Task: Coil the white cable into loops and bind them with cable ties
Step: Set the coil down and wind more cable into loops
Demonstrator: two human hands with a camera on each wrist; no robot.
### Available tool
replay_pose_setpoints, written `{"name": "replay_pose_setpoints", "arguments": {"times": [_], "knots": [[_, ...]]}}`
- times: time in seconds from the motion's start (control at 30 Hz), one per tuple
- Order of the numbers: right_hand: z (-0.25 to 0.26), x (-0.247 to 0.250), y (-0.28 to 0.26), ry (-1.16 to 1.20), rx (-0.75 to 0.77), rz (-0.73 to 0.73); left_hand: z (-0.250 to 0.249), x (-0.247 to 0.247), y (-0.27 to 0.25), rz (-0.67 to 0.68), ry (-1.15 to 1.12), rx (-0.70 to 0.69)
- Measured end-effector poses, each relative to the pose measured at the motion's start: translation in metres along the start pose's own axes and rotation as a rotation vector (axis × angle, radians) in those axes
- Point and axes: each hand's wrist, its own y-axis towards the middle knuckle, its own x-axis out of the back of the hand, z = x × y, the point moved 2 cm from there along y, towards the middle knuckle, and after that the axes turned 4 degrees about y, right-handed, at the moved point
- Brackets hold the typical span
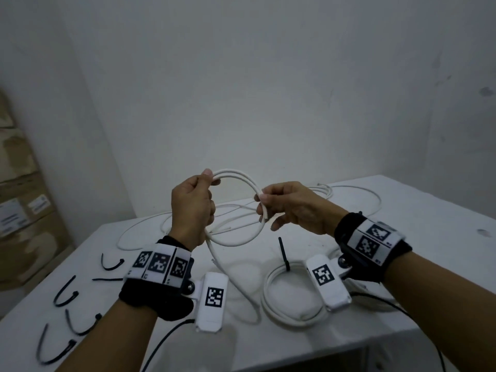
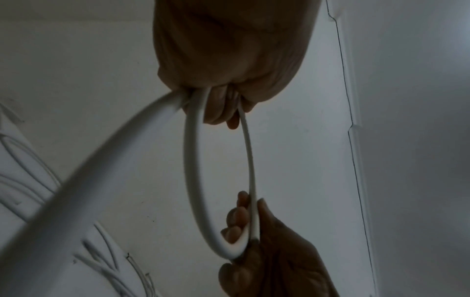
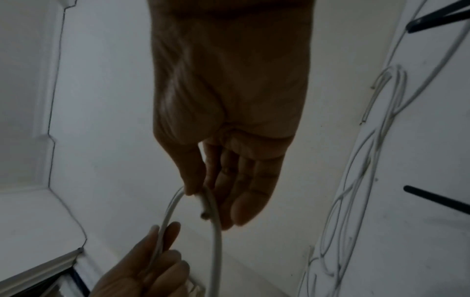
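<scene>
Above the table I hold a loop of the white cable (image 1: 236,175) between both hands. My left hand (image 1: 208,183) grips the loop's left side, thumb on top. From that fist a tail of the cable (image 1: 233,280) drops to the table. My right hand (image 1: 261,204) pinches the loop's right side between thumb and forefinger; the other fingers stay loose. In the left wrist view the loop (image 2: 193,160) runs from my left hand (image 2: 223,104) down to the right hand (image 2: 250,225). The right wrist view shows my right hand (image 3: 199,193) pinching the cable (image 3: 217,241).
A coiled white cable (image 1: 284,315) bound by an upright black tie (image 1: 284,253) lies on the white table (image 1: 429,264) under my right wrist. Several loose black cable ties (image 1: 65,291) lie at the front left. More loose white cable (image 1: 357,196) sprawls at the back. Cardboard boxes (image 1: 21,210) stand left.
</scene>
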Motion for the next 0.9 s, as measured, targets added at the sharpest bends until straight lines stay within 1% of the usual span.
{"name": "replay_pose_setpoints", "arguments": {"times": [0.07, 0.13, 0.27, 0.33, 0.4, 0.57, 0.6, 0.63, 0.7, 0.73, 0.77, 0.8, 0.83, 0.9], "knots": [[0.000, -0.005, 0.001, 0.007, 0.058, -0.066, 0.003, -0.003, -0.002, -0.022, -0.002, 0.004], [-0.001, -0.009, 0.003, -0.031, 0.116, -0.190, 0.005, -0.006, -0.003, -0.028, -0.004, 0.011], [-0.006, -0.015, 0.006, -0.345, 0.215, -0.456, 0.003, -0.008, -0.005, -0.007, -0.040, 0.043], [-0.008, -0.016, 0.006, -0.443, 0.234, -0.522, 0.002, -0.010, -0.007, 0.006, -0.051, 0.045], [-0.009, -0.015, 0.005, -0.436, 0.214, -0.535, 0.002, -0.011, -0.008, 0.001, -0.047, 0.040], [-0.017, -0.009, -0.009, -0.295, 0.045, -0.585, -0.003, -0.002, -0.003, -0.110, -0.064, 0.040], [-0.021, -0.012, -0.016, -0.269, -0.011, -0.541, -0.005, 0.000, -0.001, -0.134, -0.073, 0.033], [-0.026, -0.019, -0.024, -0.251, -0.093, -0.449, -0.008, 0.001, 0.000, -0.154, -0.080, 0.024], [-0.039, -0.045, -0.042, -0.250, -0.330, -0.201, -0.011, 0.003, 0.002, -0.182, -0.084, 0.014], [-0.047, -0.058, -0.049, -0.231, -0.440, -0.110, -0.012, 0.002, 0.001, -0.188, -0.079, 0.013], [-0.053, -0.069, -0.051, -0.174, -0.515, -0.077, -0.012, 0.002, 0.001, -0.188, -0.069, 0.012], [-0.060, -0.077, -0.050, -0.075, -0.547, -0.100, -0.012, 0.002, -0.001, -0.184, -0.059, 0.010], [-0.066, -0.082, -0.045, 0.062, -0.529, -0.177, -0.011, 0.003, -0.003, -0.180, -0.053, 0.009], [-0.072, -0.079, -0.031, 0.333, -0.416, -0.448, -0.009, 0.006, -0.007, -0.182, -0.047, 0.013]]}}
